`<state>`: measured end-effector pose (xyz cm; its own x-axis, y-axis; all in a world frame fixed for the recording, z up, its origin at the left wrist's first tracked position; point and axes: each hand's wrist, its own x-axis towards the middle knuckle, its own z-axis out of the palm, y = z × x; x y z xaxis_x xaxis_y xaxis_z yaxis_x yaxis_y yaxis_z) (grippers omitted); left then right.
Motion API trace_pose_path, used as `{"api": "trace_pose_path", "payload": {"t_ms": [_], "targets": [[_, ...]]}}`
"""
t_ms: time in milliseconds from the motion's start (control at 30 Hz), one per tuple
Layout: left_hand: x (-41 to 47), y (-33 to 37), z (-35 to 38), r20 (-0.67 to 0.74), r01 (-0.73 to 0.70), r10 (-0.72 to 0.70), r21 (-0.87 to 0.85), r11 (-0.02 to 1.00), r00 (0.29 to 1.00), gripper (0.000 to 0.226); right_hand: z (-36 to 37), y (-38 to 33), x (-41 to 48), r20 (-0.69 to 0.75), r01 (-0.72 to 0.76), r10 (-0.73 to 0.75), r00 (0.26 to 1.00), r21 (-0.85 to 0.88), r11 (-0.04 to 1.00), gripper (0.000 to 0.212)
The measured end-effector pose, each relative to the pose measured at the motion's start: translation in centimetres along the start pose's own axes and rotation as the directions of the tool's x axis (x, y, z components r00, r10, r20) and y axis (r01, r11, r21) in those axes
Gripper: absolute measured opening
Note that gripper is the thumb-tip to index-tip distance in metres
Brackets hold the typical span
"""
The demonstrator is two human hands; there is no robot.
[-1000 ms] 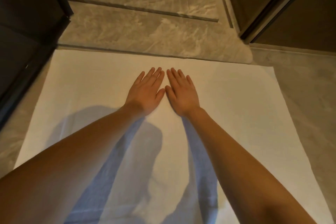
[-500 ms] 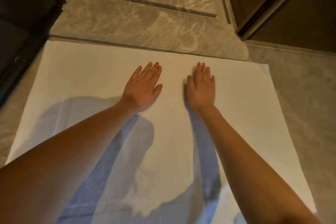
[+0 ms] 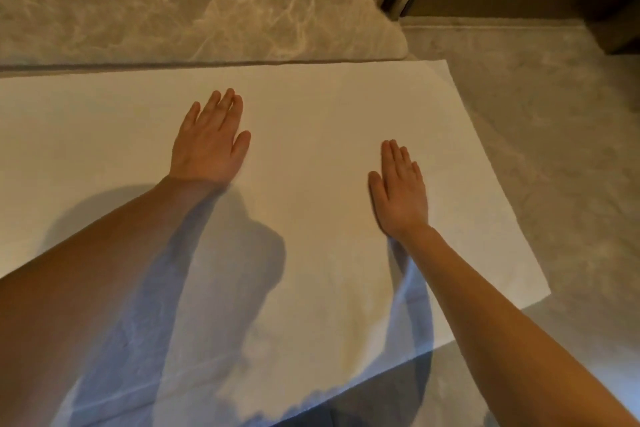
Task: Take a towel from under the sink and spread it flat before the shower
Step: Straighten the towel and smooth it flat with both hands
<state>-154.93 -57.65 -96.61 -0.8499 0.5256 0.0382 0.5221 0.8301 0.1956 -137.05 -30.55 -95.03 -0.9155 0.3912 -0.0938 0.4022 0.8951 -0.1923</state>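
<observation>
Both hands are flat, fingers straight, palms pressing down. The left hand sits mid-towel near the far edge. The right hand has slid out toward the right side; a second ago the two were side by side in the centre, so that's a smoothing sweep. The towel lies spread on the floor, its far edge along the shower step. It looks flat, so I'd say nearly done.

One head-worn camera; close above, facing forward and down onto the towel.
</observation>
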Motion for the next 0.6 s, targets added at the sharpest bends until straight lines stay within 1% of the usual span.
{"api": "trace_pose_path", "payload": {"t_ms": [67,100,133,167,200,233,267,300,367,467,533,600], "targets": [[-0.4,0.8,-0.8,-0.026,0.000,-0.001,-0.019,1.000,1.000,0.059,-0.6,-0.9,0.4,-0.006,-0.015,0.015,1.000,0.006,1.000,0.058],[-1.2,1.8,-1.1,-0.053,-0.041,0.039,-0.029,0.999,0.998,0.059,-0.9,-1.9,0.4,-0.033,-0.027,0.028,0.999,0.040,0.999,0.057],[-2.6,3.4,-1.2,-0.079,-0.120,0.116,-0.041,0.992,0.990,0.060,-1.1,-3.2,-0.1,-0.074,-0.035,0.043,0.996,0.106,0.994,0.057],[-4.6,5.2,-1.0,-0.089,-0.230,0.224,-0.068,0.971,0.971,0.059,-1.1,-4.7,-1.2,-0.111,-0.037,0.058,0.992,0.183,0.982,0.057],[-6.8,7.1,-0.6,-0.090,-0.348,0.339,-0.105,0.932,0.936,0.057,-0.8,-6.5,-2.7,-0.129,-0.030,0.065,0.990,0.254,0.967,0.058],[-8.8,8.6,-0.1,-0.082,-0.437,0.429,-0.132,0.890,0.900,0.053,-0.3,-8.2,-4.5,-0.127,-0.019,0.061,0.990,0.305,0.952,0.058],[-10.3,9.6,0.4,-0.058,-0.481,0.478,-0.146,0.865,0.877,0.051,0.5,-9.6,-6.4,-0.105,-0.015,0.053,0.993,0.330,0.944,0.058],[-11.2,10.1,0.7,-0.028,-0.487,0.488,-0.152,0.860,0.872,0.052,1.3,-10.6,-8.1,-0.069,-0.022,0.047,0.996,0.326,0.945,0.057],[-11.4,9.9,1.0,0.024,-0.461,0.467,-0.129,0.878,0.884,0.057,2.6,-10.9,-10.4,-0.017,-0.032,0.037,0.999,0.235,0.971,0.056],[-11.0,9.4,0.9,0.073,-0.447,0.457,-0.120,0.887,0.887,0.059,2.8,-7.7,-11.9,-0.007,-0.043,0.044,0.999,0.116,0.992,0.058],[-11.0,9.6,1.0,0.082,-0.429,0.440,-0.123,0.895,0.894,0.059,2.4,-4.5,-12.9,-0.015,-0.105,0.107,0.994,0.097,0.990,0.058],[-11.2,9.6,1.0,0.071,-0.429,0.438,-0.113,0.896,0.896,0.058,1.7,-0.9,-14.2,-0.035,-0.209,0.213,0.976,0.092,0.973,0.060]]}}
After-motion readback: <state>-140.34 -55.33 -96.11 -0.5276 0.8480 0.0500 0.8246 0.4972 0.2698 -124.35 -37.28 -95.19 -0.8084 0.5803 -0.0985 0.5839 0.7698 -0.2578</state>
